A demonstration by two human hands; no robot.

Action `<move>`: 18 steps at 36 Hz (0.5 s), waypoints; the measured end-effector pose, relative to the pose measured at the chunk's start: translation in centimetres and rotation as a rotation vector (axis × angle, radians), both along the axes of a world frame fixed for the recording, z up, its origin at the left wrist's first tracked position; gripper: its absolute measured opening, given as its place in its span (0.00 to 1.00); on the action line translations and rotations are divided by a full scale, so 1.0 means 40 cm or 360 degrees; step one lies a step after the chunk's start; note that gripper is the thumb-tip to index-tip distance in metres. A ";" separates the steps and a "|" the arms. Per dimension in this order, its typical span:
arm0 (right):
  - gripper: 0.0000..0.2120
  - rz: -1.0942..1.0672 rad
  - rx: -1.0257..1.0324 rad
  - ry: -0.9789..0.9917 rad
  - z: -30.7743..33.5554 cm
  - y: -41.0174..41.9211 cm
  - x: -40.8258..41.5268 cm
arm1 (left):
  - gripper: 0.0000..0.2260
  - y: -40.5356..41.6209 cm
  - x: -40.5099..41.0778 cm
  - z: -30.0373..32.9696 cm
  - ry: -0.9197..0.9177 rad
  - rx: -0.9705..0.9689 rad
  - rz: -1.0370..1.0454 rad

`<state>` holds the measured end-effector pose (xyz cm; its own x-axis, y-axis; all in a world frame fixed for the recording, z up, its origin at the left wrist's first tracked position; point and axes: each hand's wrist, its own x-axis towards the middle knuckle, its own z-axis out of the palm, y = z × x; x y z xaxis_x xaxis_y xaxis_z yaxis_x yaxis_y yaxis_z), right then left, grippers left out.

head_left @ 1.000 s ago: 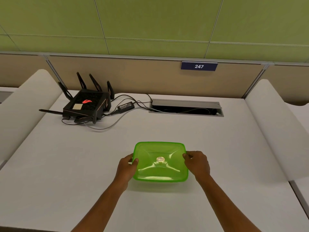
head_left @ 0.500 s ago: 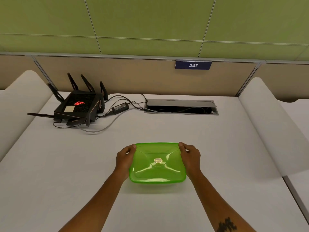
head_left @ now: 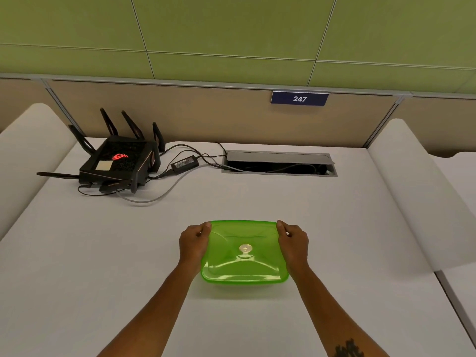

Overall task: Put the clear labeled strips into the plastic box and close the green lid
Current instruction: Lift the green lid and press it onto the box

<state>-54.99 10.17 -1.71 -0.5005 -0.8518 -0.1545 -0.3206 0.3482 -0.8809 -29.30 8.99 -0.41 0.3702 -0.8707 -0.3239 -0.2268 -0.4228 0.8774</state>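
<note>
A translucent green lid (head_left: pixel 243 264) with a small round knob in its middle sits flat on top of the plastic box, low in the middle of the white desk (head_left: pixel 334 228). The box below it is almost entirely hidden by the lid. My left hand (head_left: pixel 193 240) grips the lid's left edge near the far corner, fingers curled onto the rim. My right hand (head_left: pixel 293 239) holds the right edge the same way at the far right corner. No clear labeled strips are visible; whatever is inside the box cannot be seen through the lid.
A black router (head_left: pixel 118 162) with several antennas and a red glowing logo stands at the back left, with a power brick (head_left: pixel 184 164) and cables trailing toward an open cable slot (head_left: pixel 279 164) at the back. White curved dividers flank the desk.
Both hands slid from the lid's middle side edges up to its far corners. The view shifted slightly, and the box stays in the same spot with the lid on.
</note>
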 end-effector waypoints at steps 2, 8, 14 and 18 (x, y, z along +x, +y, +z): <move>0.12 0.0006 -0.0003 0.0030 0.001 0.001 0.002 | 0.16 -0.003 -0.001 0.000 -0.0076 -0.0003 -0.0027; 0.12 0.0031 0.0011 0.0106 0.005 0.001 0.004 | 0.14 -0.010 -0.004 -0.002 -0.0116 -0.0009 -0.0019; 0.11 0.0022 0.0004 0.0083 0.007 0.004 0.008 | 0.12 -0.016 -0.011 -0.006 -0.0083 0.0026 0.0054; 0.11 0.0016 0.0007 0.0041 0.006 0.005 0.006 | 0.11 -0.014 -0.009 -0.018 0.0155 0.0047 0.0179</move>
